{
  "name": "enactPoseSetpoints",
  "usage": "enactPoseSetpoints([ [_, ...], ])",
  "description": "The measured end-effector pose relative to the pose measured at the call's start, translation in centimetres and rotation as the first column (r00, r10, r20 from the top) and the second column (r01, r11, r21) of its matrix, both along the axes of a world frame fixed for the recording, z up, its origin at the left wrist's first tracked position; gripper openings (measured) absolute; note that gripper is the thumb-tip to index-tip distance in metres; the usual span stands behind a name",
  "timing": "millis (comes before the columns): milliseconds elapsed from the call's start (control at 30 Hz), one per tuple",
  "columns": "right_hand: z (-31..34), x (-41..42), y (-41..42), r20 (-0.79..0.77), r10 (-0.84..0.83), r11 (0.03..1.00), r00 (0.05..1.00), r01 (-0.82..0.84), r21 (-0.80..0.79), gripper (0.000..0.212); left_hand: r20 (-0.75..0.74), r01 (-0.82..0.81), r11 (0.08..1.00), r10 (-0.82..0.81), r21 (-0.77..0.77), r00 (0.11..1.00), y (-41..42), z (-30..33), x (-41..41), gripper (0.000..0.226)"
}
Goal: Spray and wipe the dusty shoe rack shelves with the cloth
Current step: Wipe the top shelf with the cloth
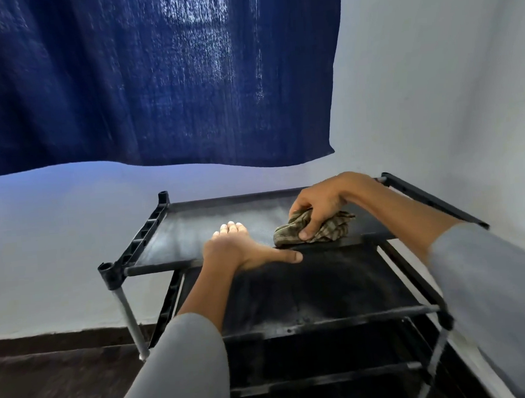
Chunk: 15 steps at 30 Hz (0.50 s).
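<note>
The shoe rack stands against a pale wall, its long axis running from 9 o'clock to 3 o'clock across the view, with its shelves stepped one below another toward 6 o'clock. The top shelf is a flat black sheet stretched between a black side rail at 9 o'clock and another at 3 o'clock; a pale film of dust lies over its left and middle part.

The cloth, checked in dull green and brown, is bunched into a wad on the top shelf near its front edge, toward the 3 o'clock side. Its longer side lies along the shelf, left to right. The right hand grips it from above, fingers curled over the far side and thumb pinching the near side, pressing it onto the shelf.

The left hand rests flat on the top shelf just to the 9 o'clock side of the cloth, close but not touching it. Its fingers are straight and point toward 12 o'clock, and its thumb stretches toward 3 o'clock along the front bar; it holds nothing. Both forearms wear grey sleeves.

The second shelf, below and nearer, is also black and shows dust specks along its front edge. Lower shelves are dark and hard to make out.

A dark blue curtain hangs at 12 o'clock above the rack, its hem clear of the top shelf. Dark floor lies at 7 o'clock.
</note>
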State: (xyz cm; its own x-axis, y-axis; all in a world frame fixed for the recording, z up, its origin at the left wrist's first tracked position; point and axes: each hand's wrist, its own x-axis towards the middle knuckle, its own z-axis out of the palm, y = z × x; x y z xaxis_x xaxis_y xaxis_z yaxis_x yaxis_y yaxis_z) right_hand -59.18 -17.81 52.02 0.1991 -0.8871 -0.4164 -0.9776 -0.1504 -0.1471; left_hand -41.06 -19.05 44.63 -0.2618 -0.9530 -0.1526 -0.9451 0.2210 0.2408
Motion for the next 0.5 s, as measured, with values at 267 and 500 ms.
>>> enactPoseSetpoints([
  [267,-4.9,0.7,-5.0,0.115,-0.077,0.922,0.990,0.115,-0.371,0.037,0.069,0.022,0.998,-0.025,0.052,0.997,-1.0,-0.6,-0.2,0.161],
  [500,-4.8,0.6,-11.3,0.086,-0.320,0.741,0.943,0.306,-0.598,0.033,0.079,0.040,0.999,-0.042,0.029,0.996,-1.9,-1.2,-0.3,0.159],
])
